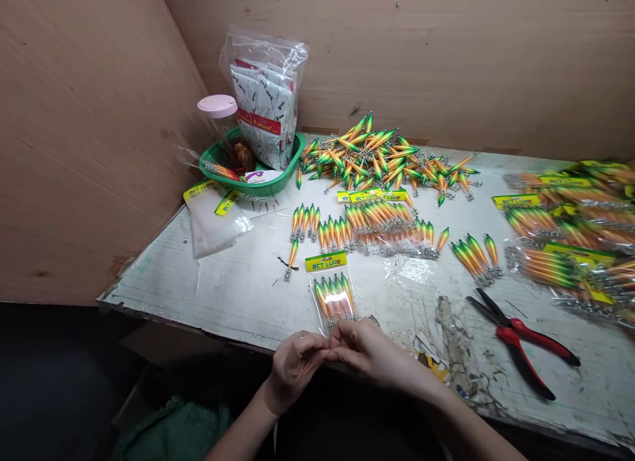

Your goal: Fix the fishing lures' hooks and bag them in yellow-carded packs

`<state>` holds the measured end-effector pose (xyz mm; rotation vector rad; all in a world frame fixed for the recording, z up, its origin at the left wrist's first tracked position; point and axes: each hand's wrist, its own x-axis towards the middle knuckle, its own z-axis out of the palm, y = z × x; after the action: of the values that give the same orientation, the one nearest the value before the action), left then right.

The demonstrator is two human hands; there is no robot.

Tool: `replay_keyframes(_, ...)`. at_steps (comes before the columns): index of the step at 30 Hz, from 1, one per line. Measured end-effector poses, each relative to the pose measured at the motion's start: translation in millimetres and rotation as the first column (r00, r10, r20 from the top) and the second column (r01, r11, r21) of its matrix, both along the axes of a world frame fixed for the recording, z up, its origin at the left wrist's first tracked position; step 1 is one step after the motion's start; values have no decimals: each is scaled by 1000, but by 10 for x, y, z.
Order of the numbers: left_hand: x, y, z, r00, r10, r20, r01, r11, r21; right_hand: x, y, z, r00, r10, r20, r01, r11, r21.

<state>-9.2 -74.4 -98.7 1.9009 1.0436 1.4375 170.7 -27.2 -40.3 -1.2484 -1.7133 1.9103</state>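
A clear bag of lures (333, 295) with a yellow-green header lies at the table's front edge, its lower end by my fingers. My left hand (299, 363) and my right hand (368, 350) meet there, fingertips pinched together; whatever is between them is too small or hidden to name. Beyond the bag, loose lures (336, 234) stand in a row beside filled packets (380, 216). One single lure (292, 256) lies to the left, and a few more lures (476, 256) lie to the right.
A heap of lures (381, 158) lies at the back. The green basket (253, 188) holds a pink-lidded cup and a bag of packets. Empty bags (215, 219) lie at left. Red-handled pliers (516, 338) and more filled packets (550, 266) are at right.
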Motion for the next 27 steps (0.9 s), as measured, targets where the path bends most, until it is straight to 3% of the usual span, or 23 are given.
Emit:
replay_keyframes(4,-14,18,35,999,6,-32,-8,999,-44,497,71,118,986,-158,-47,154,986,-69)
replay_keyframes(7,-10,30,34,999,2,-52,-4,999,-46,838,131,163,905,-425,-7,424,902,83)
replay_keyframes(8,-5,33,28,998,-3,-55,1,999,-32,862,134,161,891,-454,22,445,881,163)
replay_keyframes(10,4,38,12,998,-13,-57,12,1000,-12,752,109,131,931,-354,86,322,911,258)
replay_keyframes(12,11,38,-2,999,-16,-49,16,1000,-8,498,70,82,987,-116,112,88,970,225)
replay_keyframes(14,14,32,-8,999,-12,-39,11,1000,-16,218,50,35,995,45,93,-62,981,184)
replay_keyframes(17,15,20,1,999,3,-43,-5,1000,-27,-44,67,1,988,138,72,-149,969,195)
replay_keyframes(19,15,16,15,998,13,-57,-16,999,-49,-48,90,1,988,146,57,-155,962,223)
replay_keyframes(21,16,21,30,998,30,-59,-35,997,-75,103,121,11,995,82,61,-96,960,263)
replay_keyframes(24,15,40,55,998,42,-38,-46,993,-111,565,205,25,980,-167,109,115,920,376)
replay_keyframes(27,0,55,90,994,19,-108,-31,994,-107,1041,293,12,893,-431,127,288,768,573)
